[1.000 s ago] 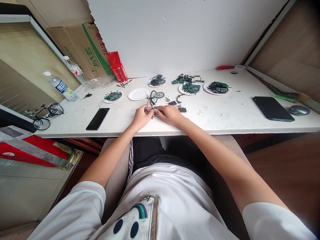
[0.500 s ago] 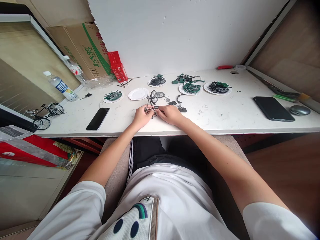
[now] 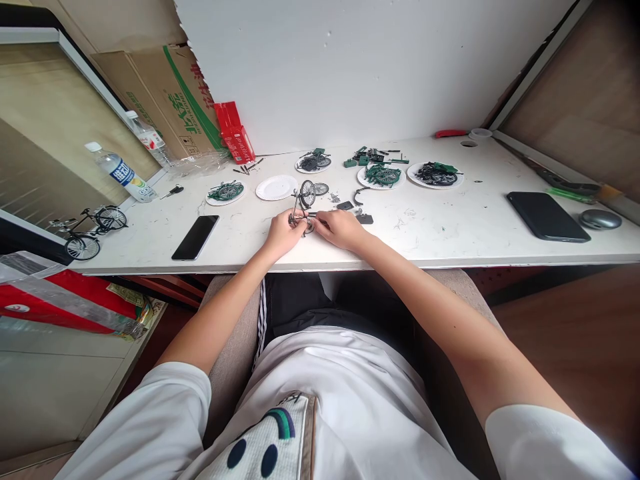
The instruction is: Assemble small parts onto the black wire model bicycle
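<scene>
Near the front edge of the table, my left hand (image 3: 285,231) is closed around a small black model bicycle (image 3: 308,194), which is tilted with one spoked wheel sticking up. My right hand (image 3: 341,228) meets it from the other side, fingertips pinched together at the lower part of the frame. A short dark piece shows between the two hands; what exactly the right fingers grip is hidden. Just beyond the hands lie a loose spoked wheel (image 3: 321,189), a curved black part (image 3: 359,196) and a flat dark part (image 3: 365,219).
Paper plates with green and black bicycle parts stand behind, one plate (image 3: 276,188) bare. A phone (image 3: 195,238) and an assembled model bicycle (image 3: 93,230) are on the left, with a bottle (image 3: 123,172). A black case (image 3: 547,217) and a mouse (image 3: 600,221) lie right.
</scene>
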Demonstrator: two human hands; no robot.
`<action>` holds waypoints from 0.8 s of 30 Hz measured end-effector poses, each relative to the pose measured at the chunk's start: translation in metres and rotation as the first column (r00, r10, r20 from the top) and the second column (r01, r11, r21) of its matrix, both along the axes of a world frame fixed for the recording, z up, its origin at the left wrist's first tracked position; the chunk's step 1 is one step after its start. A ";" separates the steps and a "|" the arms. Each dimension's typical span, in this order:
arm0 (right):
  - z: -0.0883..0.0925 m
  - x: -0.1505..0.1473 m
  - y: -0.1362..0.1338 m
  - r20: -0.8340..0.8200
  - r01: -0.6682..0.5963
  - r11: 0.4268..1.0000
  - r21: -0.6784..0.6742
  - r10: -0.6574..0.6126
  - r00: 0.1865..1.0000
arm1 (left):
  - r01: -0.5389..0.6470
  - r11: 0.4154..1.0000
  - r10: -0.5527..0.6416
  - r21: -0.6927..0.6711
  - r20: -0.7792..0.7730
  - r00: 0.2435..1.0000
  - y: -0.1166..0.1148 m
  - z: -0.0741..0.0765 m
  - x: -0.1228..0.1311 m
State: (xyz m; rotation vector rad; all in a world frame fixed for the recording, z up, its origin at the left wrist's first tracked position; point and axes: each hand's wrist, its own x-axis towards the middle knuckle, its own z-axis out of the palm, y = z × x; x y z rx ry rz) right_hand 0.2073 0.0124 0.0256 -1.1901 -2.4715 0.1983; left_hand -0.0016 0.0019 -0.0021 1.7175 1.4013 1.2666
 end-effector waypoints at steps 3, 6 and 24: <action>-0.001 0.000 0.001 0.000 -0.003 1.000 0.000 0.003 1.000 | 0.000 1.000 0.000 0.000 0.002 1.000 0.000 0.000 0.000; -0.002 0.000 0.002 -0.009 -0.010 1.000 0.010 0.010 1.000 | 0.002 1.000 -0.002 -0.002 -0.005 1.000 0.000 -0.001 0.000; -0.001 0.001 0.001 -0.008 -0.006 1.000 -0.001 0.006 1.000 | -0.004 1.000 0.004 0.010 -0.015 1.000 0.001 -0.001 0.000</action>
